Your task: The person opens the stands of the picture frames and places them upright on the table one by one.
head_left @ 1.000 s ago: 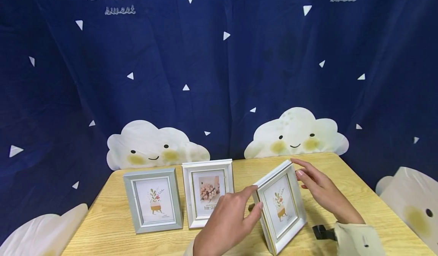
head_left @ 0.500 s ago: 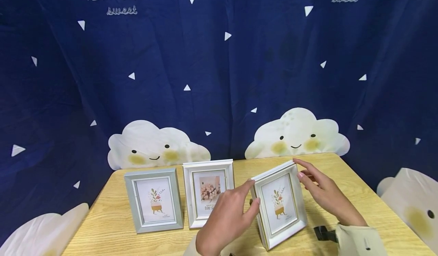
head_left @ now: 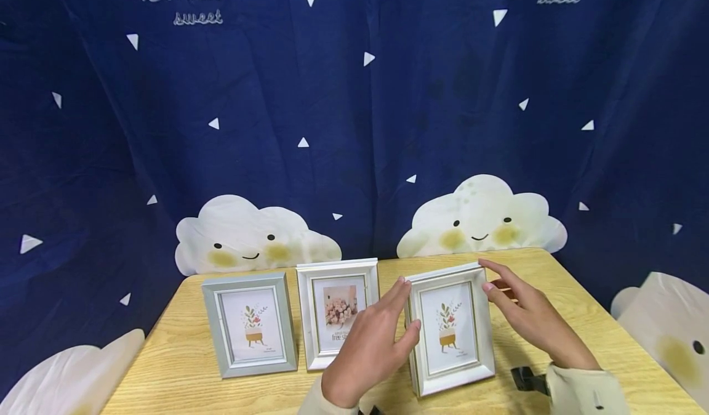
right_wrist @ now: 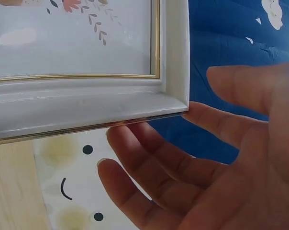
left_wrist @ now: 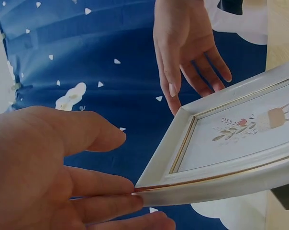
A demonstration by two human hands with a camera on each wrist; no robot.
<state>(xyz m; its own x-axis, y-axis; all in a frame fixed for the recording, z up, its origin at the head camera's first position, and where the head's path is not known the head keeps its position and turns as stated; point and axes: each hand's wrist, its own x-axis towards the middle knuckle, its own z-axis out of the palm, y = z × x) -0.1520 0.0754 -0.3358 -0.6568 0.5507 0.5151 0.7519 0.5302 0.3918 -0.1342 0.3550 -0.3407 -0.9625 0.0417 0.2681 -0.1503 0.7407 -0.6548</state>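
A white picture frame with a gold inner line point(head_left: 451, 316) stands on the table at the right, showing a potted-plant print. My left hand point(head_left: 368, 347) touches its upper left corner with fairly straight fingertips. In the left wrist view, that thumb is apart from the frame. At the upper right corner is my right hand point(head_left: 526, 313), fingertips against the edge. The right wrist view shows the right thumb away from the frame point(right_wrist: 87, 105), with the fingers point(right_wrist: 159, 177) loosely bent beside its edge. The frame's back is hidden in the head view.
Left of my hands, a white frame with a flower photo point(head_left: 338, 307) stands upright, partly covered by my left hand. Beside it is a grey-green frame point(head_left: 221, 341). A blue curtain with clouds point(head_left: 354, 95) hangs behind the wooden table point(head_left: 166, 341).
The right-hand white frame has turned from an angled pose to face more toward me, its lower end swinging left. Both hands have stayed at its upper corners, moving slightly.
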